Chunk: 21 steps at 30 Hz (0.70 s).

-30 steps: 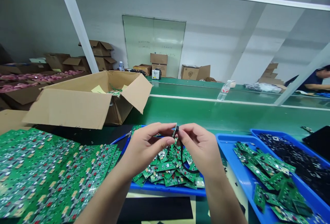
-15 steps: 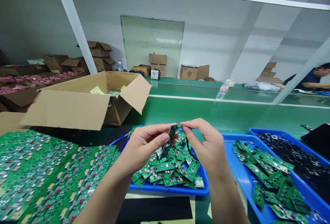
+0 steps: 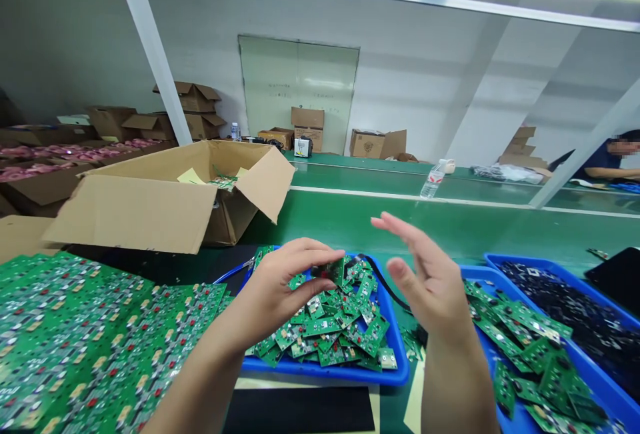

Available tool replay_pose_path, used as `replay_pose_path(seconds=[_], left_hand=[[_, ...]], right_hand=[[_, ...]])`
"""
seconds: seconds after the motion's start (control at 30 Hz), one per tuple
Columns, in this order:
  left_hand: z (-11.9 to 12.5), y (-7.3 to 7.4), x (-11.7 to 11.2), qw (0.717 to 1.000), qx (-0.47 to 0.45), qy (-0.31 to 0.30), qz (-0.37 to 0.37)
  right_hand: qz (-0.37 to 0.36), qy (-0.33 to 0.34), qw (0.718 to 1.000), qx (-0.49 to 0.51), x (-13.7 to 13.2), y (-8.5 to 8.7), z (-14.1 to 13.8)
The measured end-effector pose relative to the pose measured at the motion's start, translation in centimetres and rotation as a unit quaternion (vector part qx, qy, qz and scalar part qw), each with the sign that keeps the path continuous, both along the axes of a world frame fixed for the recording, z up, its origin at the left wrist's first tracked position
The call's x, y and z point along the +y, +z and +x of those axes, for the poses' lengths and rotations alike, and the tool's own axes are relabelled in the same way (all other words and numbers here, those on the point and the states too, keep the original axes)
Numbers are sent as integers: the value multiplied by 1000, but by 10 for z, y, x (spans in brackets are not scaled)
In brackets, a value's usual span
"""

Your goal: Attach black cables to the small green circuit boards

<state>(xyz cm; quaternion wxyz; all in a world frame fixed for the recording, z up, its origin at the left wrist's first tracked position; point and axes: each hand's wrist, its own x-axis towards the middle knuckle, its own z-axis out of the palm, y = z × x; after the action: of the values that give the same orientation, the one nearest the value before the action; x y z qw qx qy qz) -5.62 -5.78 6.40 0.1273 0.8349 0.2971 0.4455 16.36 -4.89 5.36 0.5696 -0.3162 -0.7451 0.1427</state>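
Note:
My left hand pinches a small green circuit board between thumb and fingers above the middle blue tray. Its fingers partly cover the board. To the right, my right hand is raised with the fingers stretched and the thumb apart, nothing between them. A curved black cord-like strip runs from the tray's back edge to behind that hand; whether the two touch I cannot tell. Below my hands, the middle blue tray holds a heap of loose green circuit boards.
Large unseparated board panels lie at the left. An open cardboard box stands behind them. At the right, one blue tray holds boards, another holds small black parts. A water bottle stands farther back. A person sits far right.
My right hand has moved away from the board to the right and opened. The board stays in my left hand, turned to a different angle. The black strip now stretches farther right.

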Motion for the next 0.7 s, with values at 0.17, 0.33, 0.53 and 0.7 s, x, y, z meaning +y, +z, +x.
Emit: replay_pose_path(seconds=[0.17,0.33,0.53,0.7], left_hand=[[1,-2,-1,992,54,37,107],[1,-1,0,987,66,59,135],[1,-3,4,986,48,69,144],[1,-8,12,987,42,73,133]], right_hand=[[-26,43,992,-114,-6,3,-1],[53,16,994,-91,-7,3,-11],[137,26,986,-90,-3,2,-22],[98,64,982,-151,-5,3,-10]])
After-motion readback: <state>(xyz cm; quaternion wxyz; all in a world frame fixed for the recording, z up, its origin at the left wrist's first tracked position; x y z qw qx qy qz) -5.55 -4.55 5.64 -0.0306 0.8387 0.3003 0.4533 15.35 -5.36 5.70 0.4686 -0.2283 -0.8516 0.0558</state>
